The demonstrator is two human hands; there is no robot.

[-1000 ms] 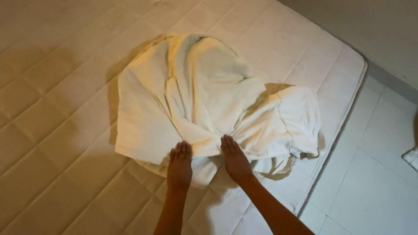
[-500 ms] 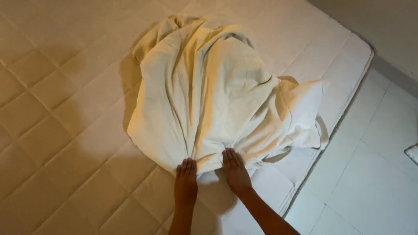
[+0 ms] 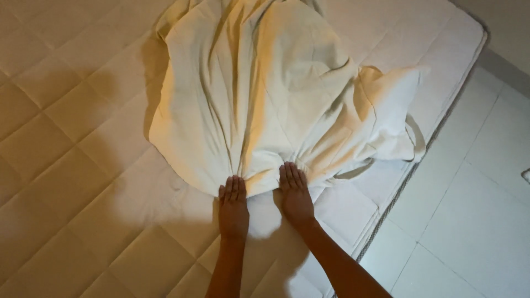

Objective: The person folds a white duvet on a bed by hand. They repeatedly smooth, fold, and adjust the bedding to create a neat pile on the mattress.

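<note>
A cream sheet (image 3: 259, 94) billows in a rumpled mound over a quilted mattress (image 3: 72, 165). Its near edge is gathered into folds that run toward my hands. My left hand (image 3: 233, 207) grips that edge with the fingers together, knuckles up. My right hand (image 3: 295, 193) grips the same edge a hand's width to the right. The right side of the sheet puffs out toward the mattress's right border. The far end of the sheet runs out of the top of the view.
The mattress's piped right edge (image 3: 397, 198) runs diagonally, with white floor tiles (image 3: 475, 232) beyond it. A small pale object (image 3: 525, 175) lies on the floor at the right margin. A grey wall base shows at the top right.
The sheet has lifted and spread away from me, filling more of the view. Both hands stay on its near edge, slightly further apart.
</note>
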